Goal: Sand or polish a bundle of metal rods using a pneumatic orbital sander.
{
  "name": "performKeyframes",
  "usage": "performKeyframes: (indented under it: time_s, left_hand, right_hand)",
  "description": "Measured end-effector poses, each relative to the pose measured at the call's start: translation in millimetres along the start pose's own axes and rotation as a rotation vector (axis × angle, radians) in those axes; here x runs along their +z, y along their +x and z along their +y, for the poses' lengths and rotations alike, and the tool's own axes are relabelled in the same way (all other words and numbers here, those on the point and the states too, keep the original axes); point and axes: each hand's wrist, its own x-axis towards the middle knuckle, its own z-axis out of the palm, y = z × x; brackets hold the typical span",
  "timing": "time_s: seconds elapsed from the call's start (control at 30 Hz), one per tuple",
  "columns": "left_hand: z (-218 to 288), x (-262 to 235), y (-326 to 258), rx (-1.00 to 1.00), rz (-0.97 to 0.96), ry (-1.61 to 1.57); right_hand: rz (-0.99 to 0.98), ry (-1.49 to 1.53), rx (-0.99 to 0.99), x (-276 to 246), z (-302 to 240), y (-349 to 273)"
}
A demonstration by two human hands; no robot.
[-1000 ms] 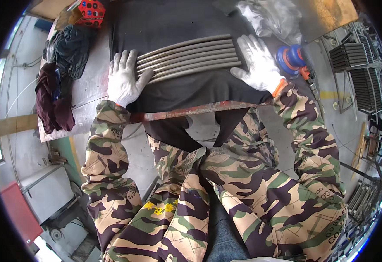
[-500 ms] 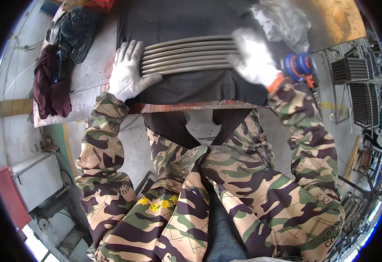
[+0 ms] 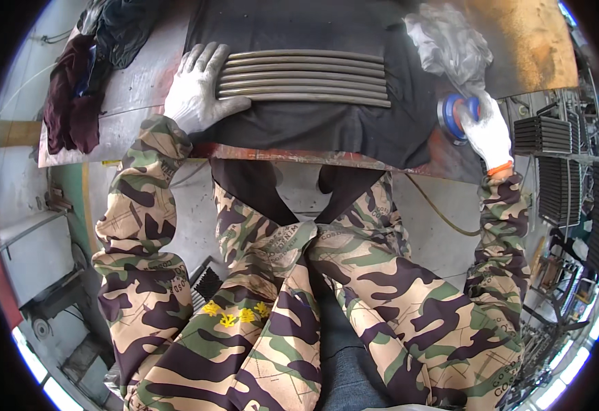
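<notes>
Several slim grey metal rods [image 3: 306, 78] lie side by side on a black cloth [image 3: 313, 130] spread over the table. My left hand [image 3: 197, 92], in a white knit glove, rests flat at their left ends, fingers stretched out and thumb along the nearest rod. To the right of the rods, by the table's right edge, my gloved right hand [image 3: 489, 133] is wrapped round a blue, disc-shaped power sander [image 3: 452, 118]. Its palm and fingers cover part of the tool.
A crumpled pale grey cloth [image 3: 447, 44] lies beyond the sander. Dark maroon clothing [image 3: 73, 103] hangs at the table's left end. Racks of stacked dark bars [image 3: 544, 135] stand past the right edge. A hose [image 3: 443, 209] runs below the table's front edge.
My right hand has left the right ends of the rods, moved right and taken hold of the sander. My left hand stays at the left ends.
</notes>
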Motion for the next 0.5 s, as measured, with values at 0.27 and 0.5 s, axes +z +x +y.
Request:
performKeyframes:
  time_s: [0.27, 0.5]
  left_hand:
    - [-2.3, 22.0, 0.4, -0.041, 0.023, 0.038]
    - [-3.6, 30.4, -4.3, -0.089, 0.112, 0.083]
  right_hand:
    - [-0.094, -0.044, -0.001, -24.0, -5.4, 16.2]
    - [0.122, 0.129, -0.419, -55.9, -115.9, 4.3]
